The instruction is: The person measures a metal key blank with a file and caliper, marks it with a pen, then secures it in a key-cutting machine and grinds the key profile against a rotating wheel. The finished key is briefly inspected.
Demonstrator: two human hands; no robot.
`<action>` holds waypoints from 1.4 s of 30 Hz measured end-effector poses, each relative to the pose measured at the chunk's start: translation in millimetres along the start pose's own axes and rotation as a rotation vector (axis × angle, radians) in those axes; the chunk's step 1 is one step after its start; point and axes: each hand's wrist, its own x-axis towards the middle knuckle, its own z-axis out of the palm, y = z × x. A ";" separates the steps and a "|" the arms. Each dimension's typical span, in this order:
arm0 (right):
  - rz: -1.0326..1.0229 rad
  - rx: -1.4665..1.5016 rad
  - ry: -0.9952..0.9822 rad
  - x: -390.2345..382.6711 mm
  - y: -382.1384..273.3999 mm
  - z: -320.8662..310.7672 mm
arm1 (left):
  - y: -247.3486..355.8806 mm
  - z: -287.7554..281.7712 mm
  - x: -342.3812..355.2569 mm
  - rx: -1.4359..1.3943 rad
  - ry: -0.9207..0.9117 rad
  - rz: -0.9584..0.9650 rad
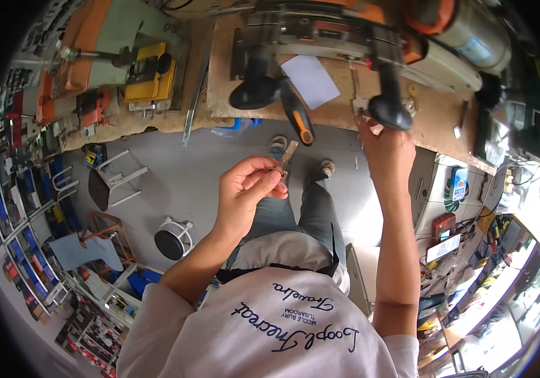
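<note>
My left hand (248,186) is raised in front of my body, thumb and fingers pinched on a small, flat, key-like metal piece (289,151). Its upper end sticks out past the fingertips. At the bench edge on the right, my right hand (388,151) has its fingers curled in beside the black knob (390,113) of a machine. The knob partly covers those fingertips, and what they hold cannot be made out. Close to them, a small metal piece (359,104) lies on the wooden bench (232,94).
A black-and-orange handled tool (298,113) juts over the bench edge, beside a white paper (311,80). To its left stand a long metal strip (195,101) and a machine with a yellow block (150,72). Stools, including a round black one (169,244), stand on the floor.
</note>
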 end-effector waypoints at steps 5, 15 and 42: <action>0.077 -0.076 -0.035 8.4 -19.3 5.9 | 9.2 -21.6 2.9 -0.032 -0.048 0.037; 0.151 0.058 0.093 16.1 -24.0 15.5 | 35.6 -36.6 29.0 0.020 -0.253 0.002; 0.098 0.858 0.937 -192.2 -4.4 -164.6 | 9.5 214.6 -58.6 0.342 -1.036 0.725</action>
